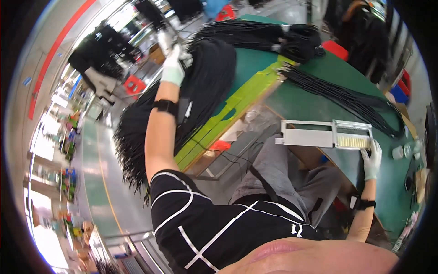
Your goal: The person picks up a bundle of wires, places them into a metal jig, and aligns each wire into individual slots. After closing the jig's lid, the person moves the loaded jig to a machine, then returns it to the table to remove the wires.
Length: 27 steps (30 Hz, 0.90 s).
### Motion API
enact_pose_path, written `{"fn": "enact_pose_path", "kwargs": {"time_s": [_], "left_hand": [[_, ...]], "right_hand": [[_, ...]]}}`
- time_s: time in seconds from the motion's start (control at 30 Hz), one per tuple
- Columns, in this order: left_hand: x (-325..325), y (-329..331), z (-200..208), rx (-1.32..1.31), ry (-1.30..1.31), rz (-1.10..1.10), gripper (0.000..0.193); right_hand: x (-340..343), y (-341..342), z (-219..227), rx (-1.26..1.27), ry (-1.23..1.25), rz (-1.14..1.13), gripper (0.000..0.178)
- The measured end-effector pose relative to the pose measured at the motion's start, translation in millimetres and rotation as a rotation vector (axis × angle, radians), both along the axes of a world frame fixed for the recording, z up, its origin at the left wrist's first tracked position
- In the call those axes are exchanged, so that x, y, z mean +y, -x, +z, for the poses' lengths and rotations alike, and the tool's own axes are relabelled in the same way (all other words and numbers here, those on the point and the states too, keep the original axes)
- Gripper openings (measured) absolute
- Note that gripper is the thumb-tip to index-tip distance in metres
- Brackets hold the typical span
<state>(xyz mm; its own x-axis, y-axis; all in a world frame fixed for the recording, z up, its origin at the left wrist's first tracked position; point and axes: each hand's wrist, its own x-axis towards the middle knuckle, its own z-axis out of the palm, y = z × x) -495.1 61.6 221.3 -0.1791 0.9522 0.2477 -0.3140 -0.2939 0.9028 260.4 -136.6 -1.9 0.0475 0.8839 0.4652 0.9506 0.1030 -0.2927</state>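
Observation:
My left hand [173, 69], in a white glove, reaches far forward to the far end of a large bundle of black cables [214, 68]. Its fingers are blurred there, and I cannot make out whether they grip anything. At the right, my gloved right hand [373, 160] holds the right end of a long white metal frame [305, 137]. A row of small cream-coloured pieces [351, 142] sits in the frame's right section. The frame spans the near edge of the green table and sticks out over my lap.
Thinner black cables [342, 93] lie across the green table [301, 107]; a coiled bundle [301, 43] lies beyond. Yellow-green tape [237, 102] covers the table's edge. Small clear containers [398, 152] stand at the right. Red bins [134, 85] and hanging black cables [102, 50] are farther off.

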Motion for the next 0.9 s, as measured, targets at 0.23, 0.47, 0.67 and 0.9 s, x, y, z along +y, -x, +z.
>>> {"fn": "enact_pose_path", "kwargs": {"time_s": [0.23, 0.47, 0.67, 0.9], "left_hand": [[-52, -11, 60, 0.312, 0.289, -0.057, 0.022], [-76, -11, 63, 0.308, 0.194, 0.053, 0.023], [-84, 35, 59, 0.080, 0.052, -0.160, 0.018], [-93, -49, 47, 0.232, 0.164, 0.065, 0.015]], "right_hand": [[10, -30, -18, -0.012, 0.012, -0.017, 0.057], [25, -38, -24, -0.030, -0.020, -0.007, 0.056], [31, -11, -13, 0.068, -0.024, 0.067, 0.054], [18, -43, -17, 0.503, -0.113, 0.013, 0.043]]}}
